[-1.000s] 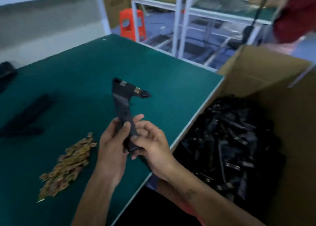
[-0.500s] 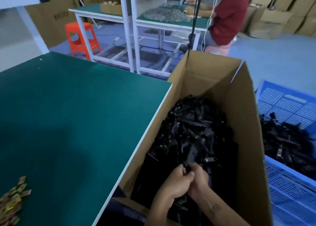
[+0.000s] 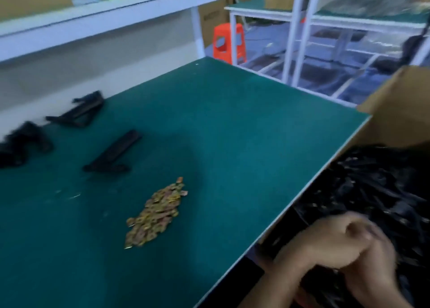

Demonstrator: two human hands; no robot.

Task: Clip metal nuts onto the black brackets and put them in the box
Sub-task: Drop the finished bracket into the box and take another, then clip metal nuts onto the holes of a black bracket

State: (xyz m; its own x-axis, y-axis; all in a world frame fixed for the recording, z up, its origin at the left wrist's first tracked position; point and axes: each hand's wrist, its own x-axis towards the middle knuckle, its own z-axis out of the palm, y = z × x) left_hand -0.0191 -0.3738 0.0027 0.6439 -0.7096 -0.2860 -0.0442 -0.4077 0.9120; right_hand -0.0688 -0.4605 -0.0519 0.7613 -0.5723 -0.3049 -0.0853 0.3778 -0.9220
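Seemingly, in the head view both hands, left hand [image 3: 325,244] and right hand [image 3: 374,258], blur together over the box [image 3: 400,112] at four o'clock, grip unreadable, so unfinished brackets [image 3: 114,151] at ten o'clock and nuts [image 3: 156,214] risk a hasty, fumbled pickup.

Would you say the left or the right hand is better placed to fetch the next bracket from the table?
Left, probably: the left hand lies nearer the table's brackets; the right hand sits farther over the box.

Two bare forearms, left hand [image 3: 330,244] and right hand [image 3: 374,268] blurred, no visible sleeves.
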